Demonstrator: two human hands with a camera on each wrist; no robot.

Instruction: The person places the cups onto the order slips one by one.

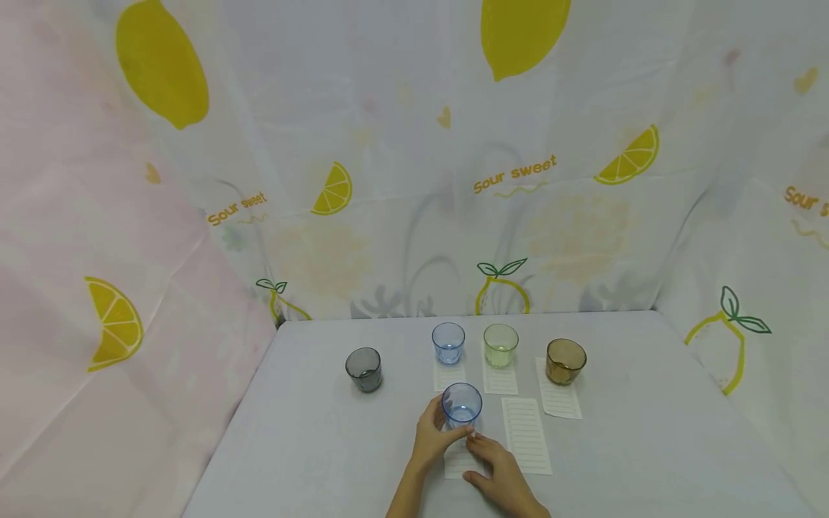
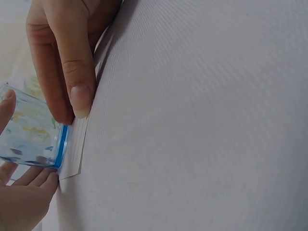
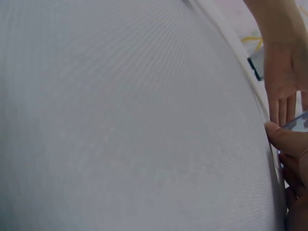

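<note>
My left hand (image 1: 432, 437) holds a clear blue glass (image 1: 463, 411) at the front middle of the table, thumb on the near side and fingers round the far left side. Under the glass lies a lined paper strip (image 1: 458, 465), its near part showing. My right hand (image 1: 500, 473) is just right of the glass, fingertips close to its base and over the strip. In the left wrist view the right fingers (image 2: 79, 91) point down at the strip, fairly straight. The right wrist view shows the right thumb (image 3: 284, 137) stretched out near the table; the other fingers are partly hidden.
Behind stand another blue glass (image 1: 448, 344), a green glass (image 1: 501, 345) and an amber glass (image 1: 565, 361), each with a paper strip. A grey glass (image 1: 365, 369) stands left. Another lined strip (image 1: 527, 436) lies right of the hands. Lemon-print cloth (image 1: 401, 180) walls the table.
</note>
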